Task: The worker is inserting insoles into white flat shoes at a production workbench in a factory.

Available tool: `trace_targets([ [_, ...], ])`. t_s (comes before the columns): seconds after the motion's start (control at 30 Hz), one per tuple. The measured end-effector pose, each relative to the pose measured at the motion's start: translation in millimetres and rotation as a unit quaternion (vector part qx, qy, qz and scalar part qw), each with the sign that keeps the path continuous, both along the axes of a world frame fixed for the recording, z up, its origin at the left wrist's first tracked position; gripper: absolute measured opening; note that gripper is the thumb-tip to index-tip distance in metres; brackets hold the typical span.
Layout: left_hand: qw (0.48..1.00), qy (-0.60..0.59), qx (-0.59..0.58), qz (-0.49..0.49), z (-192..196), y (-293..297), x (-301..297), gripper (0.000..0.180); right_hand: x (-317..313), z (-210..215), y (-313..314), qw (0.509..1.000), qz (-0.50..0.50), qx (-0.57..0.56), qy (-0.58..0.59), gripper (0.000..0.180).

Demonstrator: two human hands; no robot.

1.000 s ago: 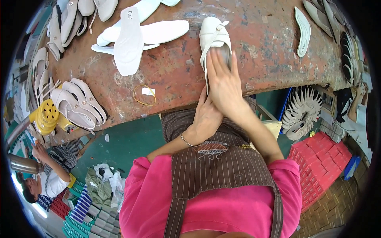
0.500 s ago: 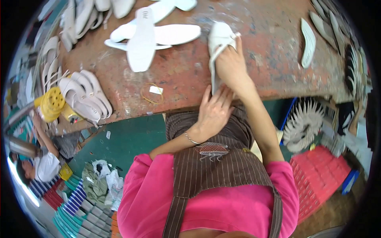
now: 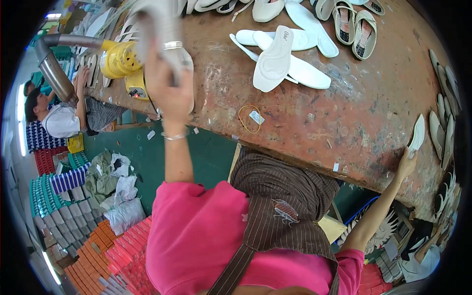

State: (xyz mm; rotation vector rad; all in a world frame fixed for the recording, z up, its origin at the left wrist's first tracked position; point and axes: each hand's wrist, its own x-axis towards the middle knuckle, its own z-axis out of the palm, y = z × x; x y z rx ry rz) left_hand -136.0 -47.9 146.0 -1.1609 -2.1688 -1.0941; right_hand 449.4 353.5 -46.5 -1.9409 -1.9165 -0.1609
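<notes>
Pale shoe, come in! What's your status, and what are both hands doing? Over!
Left hand gripping pale shoe, blurred. Right hand holding white insole by one end. Yellow machine beside left hand.

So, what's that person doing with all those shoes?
A person in pink is working at a worn table. The left hand holds a pale shoe, blurred, near a yellow machine. The right hand grips one end of a white insole toward the table's right side. More insoles lie overlapping between them.

A head-worn fisheye looks down over the workbench [image 3: 305, 132].
</notes>
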Motion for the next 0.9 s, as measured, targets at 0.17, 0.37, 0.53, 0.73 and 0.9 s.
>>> trace_targets([
  [0.17,0.961,0.061,-0.253,0.098,-91.8,-87.0,-78.3,0.036,11.2,7.7,10.4,0.965,0.049,-0.060,0.252,0.076],
  [0.37,0.939,0.053,-0.107,0.321,-73.5,-65.9,-13.5,0.033,-51.9,56.2,-49.3,0.776,0.069,-0.122,0.615,0.059],
  [0.53,0.989,-0.042,0.117,-0.078,-45.5,96.3,59.0,0.030,-83.9,112.7,-98.7,0.621,0.169,-0.172,0.746,0.051],
  [0.73,0.960,-0.004,-0.130,-0.248,-82.8,323.8,156.8,0.038,-52.6,111.3,-157.7,0.644,0.137,-0.162,0.735,0.019],
  [0.9,0.964,-0.047,-0.199,-0.171,-136.7,377.0,148.4,0.025,-90.6,116.0,-210.3,0.586,0.053,-0.131,0.798,0.044],
])
